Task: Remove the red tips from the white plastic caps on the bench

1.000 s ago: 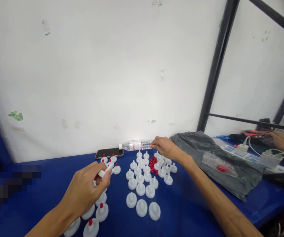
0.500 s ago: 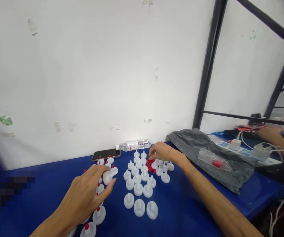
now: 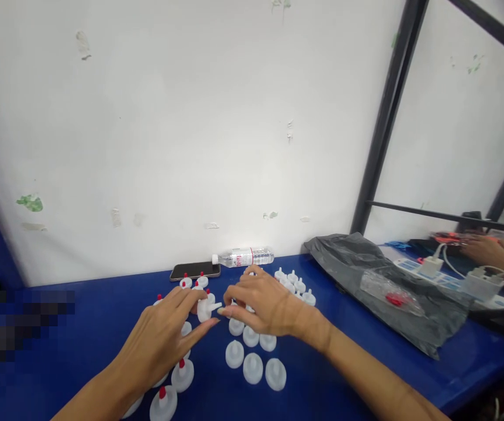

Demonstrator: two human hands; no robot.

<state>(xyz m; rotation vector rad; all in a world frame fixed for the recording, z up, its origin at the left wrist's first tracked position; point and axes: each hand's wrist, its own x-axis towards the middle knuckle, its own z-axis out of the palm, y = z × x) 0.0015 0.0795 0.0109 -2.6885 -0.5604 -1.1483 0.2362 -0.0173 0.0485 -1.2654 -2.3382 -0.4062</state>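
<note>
My left hand (image 3: pixel 162 327) pinches a white nozzle cap (image 3: pixel 203 311) by its round base, its bare spout pointing right. Close to that spout, my right hand (image 3: pixel 269 304) has thumb and fingers pinched together; whatever they hold is hidden. White nozzle caps with red tips (image 3: pixel 182 375) stand on the blue table (image 3: pixel 322 374) around and under my left hand. Several plain nozzle caps (image 3: pixel 252 368) without tips stand in rows below and beyond my right hand, which covers part of them. The pile of small red tips is hidden behind the right hand.
At the wall lie a dark phone (image 3: pixel 194 270) and a clear water bottle (image 3: pixel 245 257). A grey plastic bag (image 3: pixel 379 292) on the right carries a clear packet with red pieces (image 3: pixel 394 298). Beyond the black metal frame (image 3: pixel 387 117) are chargers (image 3: pixel 475 283) and another person's hand.
My right hand has moved left and nearer, from the red tips to the spout of the held nozzle cap. My left hand keeps its hold. The camera view has shifted slightly left.
</note>
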